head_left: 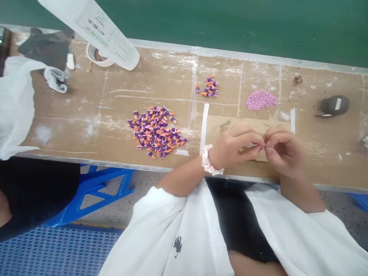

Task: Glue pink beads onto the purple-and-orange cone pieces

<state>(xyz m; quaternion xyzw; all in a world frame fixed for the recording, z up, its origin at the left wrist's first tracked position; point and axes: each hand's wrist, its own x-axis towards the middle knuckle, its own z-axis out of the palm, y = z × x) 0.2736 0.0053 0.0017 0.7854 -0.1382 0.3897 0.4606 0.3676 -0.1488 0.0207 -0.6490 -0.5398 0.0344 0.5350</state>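
My left hand (234,147) and my right hand (283,149) meet over a taped cardboard patch (218,128) near the table's front edge. Both are closed in a pinch, fingertips touching around something tiny that I cannot make out; a small shiny bit shows between them. A pink scrunchie (209,161) sits on my left wrist. A large heap of purple-and-orange small pieces (156,132) lies to the left of my hands. A smaller heap of the same pieces (209,87) and a pile of pink bits (261,99) lie farther back.
The brown worktable (94,119) has a metal rim. A white labelled panel (97,27) overhangs a tape roll (96,56) at the back left. A dark object (333,106) lies at right. Another person in white (14,103) sits at left by a blue stool (94,191).
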